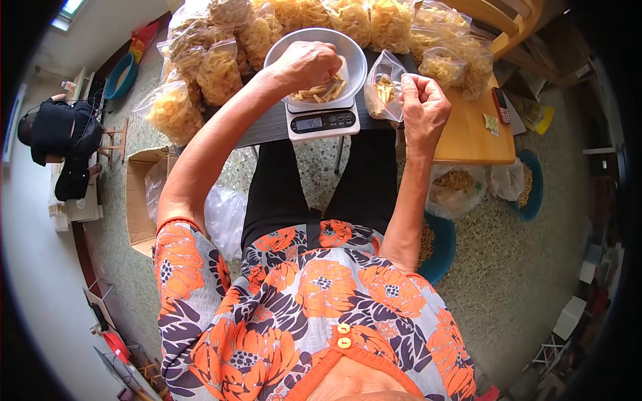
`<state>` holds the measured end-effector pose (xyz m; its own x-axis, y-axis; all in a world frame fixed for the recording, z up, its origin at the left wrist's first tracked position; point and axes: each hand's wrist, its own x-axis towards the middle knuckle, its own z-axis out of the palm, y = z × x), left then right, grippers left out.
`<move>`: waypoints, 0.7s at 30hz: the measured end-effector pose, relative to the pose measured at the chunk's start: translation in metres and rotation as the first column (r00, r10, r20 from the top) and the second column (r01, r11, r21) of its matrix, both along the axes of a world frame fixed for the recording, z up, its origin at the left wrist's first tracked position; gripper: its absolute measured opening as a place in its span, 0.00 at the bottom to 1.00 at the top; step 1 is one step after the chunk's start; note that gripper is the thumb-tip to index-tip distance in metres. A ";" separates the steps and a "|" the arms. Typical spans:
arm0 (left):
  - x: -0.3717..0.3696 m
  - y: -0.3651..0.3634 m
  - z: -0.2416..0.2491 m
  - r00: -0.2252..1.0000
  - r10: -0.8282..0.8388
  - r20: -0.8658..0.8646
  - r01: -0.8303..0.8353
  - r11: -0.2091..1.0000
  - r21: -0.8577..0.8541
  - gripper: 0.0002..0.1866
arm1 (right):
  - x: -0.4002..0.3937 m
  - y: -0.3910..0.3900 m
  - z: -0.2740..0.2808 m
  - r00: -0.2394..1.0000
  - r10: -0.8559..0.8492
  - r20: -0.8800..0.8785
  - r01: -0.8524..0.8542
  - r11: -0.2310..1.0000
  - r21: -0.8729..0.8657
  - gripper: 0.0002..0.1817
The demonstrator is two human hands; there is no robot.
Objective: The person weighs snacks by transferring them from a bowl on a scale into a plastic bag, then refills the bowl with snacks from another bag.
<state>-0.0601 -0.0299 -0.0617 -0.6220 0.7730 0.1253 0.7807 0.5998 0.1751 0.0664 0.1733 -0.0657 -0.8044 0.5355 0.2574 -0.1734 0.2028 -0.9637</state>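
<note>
My left hand [311,63] is over a white bowl [358,57], its fingers curled together; what they hold, if anything, is hidden. The bowl rests on a white digital scale [324,131] with a lit display. Pale yellow-brown strips [321,91] lie in the bowl's near part. To the right of the bowl, my right hand [425,110] pinches the edge of a clear plastic bag [383,79]. Some of the same kind of strips are inside this bag, and its lower part rests on the dark table [261,132].
Several filled clear bags [217,70] line the table's left and back. More bags [443,63] and a red phone [501,105] lie on a wooden surface [468,137] at right. A cardboard box [140,200] and teal basins [443,250] stand lower. Another person [63,134] sits far left.
</note>
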 end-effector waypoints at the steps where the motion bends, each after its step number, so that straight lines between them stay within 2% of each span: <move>1: -0.001 0.000 0.000 1.000 -0.001 -0.001 0.001 1.000 0.002 0.02 | 0.000 0.000 0.000 1.000 0.003 -0.004 -0.003 1.000 0.000 0.08; 4: 0.000 -0.002 0.005 0.999 -0.008 -0.052 0.011 0.998 0.055 0.03 | 0.000 0.001 0.000 1.000 0.007 -0.006 -0.007 1.000 0.001 0.08; 6: 0.002 -0.006 0.015 0.987 0.072 0.142 -0.108 0.958 0.266 0.02 | -0.001 0.001 0.000 1.000 0.005 -0.005 -0.005 1.000 0.002 0.08; 7: 0.004 -0.009 0.022 0.921 0.047 0.387 -0.226 0.873 0.431 0.02 | -0.002 0.000 -0.001 1.000 0.005 -0.008 -0.005 1.000 -0.007 0.08; 8: 0.007 -0.013 0.030 0.714 -0.006 0.700 -0.472 0.734 0.488 0.04 | -0.001 0.000 -0.001 1.000 0.006 -0.008 -0.006 1.000 -0.016 0.07; 9: 0.007 -0.016 0.032 0.535 -0.183 0.825 -0.601 0.603 0.524 0.06 | 0.000 0.000 -0.002 1.000 0.005 -0.009 -0.005 1.000 -0.017 0.07; 10: 0.007 -0.020 0.034 0.338 -0.383 0.860 -0.730 0.470 0.496 0.08 | -0.001 0.000 -0.001 1.000 0.012 -0.012 -0.012 1.000 -0.020 0.08; 11: 0.003 -0.023 0.030 0.208 -0.543 0.813 -0.771 0.421 0.479 0.10 | -0.001 0.000 -0.001 1.000 0.020 -0.016 -0.020 1.000 -0.022 0.08; 14: 0.029 -0.012 0.036 0.185 -0.546 0.817 -0.822 0.369 0.433 0.11 | -0.001 -0.001 0.000 1.000 0.019 0.005 -0.019 1.000 0.012 0.08; 15: 0.032 -0.010 0.038 0.128 -0.578 0.806 -0.813 0.404 0.419 0.11 | -0.001 -0.001 -0.001 1.000 0.023 -0.001 -0.023 1.000 0.008 0.08; 18: 0.047 0.009 0.038 0.154 -0.573 0.805 -0.787 0.422 0.450 0.10 | 0.000 -0.001 0.000 0.999 0.030 0.009 -0.030 0.999 -0.017 0.08; 21: 0.057 0.029 0.042 0.353 -0.428 0.832 -0.684 0.489 0.542 0.12 | -0.002 0.000 0.000 0.999 0.004 0.037 -0.004 1.000 0.008 0.09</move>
<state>-0.0032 -0.0006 -0.0192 -0.8280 0.5490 -0.1139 -0.2468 -0.1745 0.9532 0.0649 0.1733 -0.0654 -0.8158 0.5299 0.2317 -0.1382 0.2103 -0.9678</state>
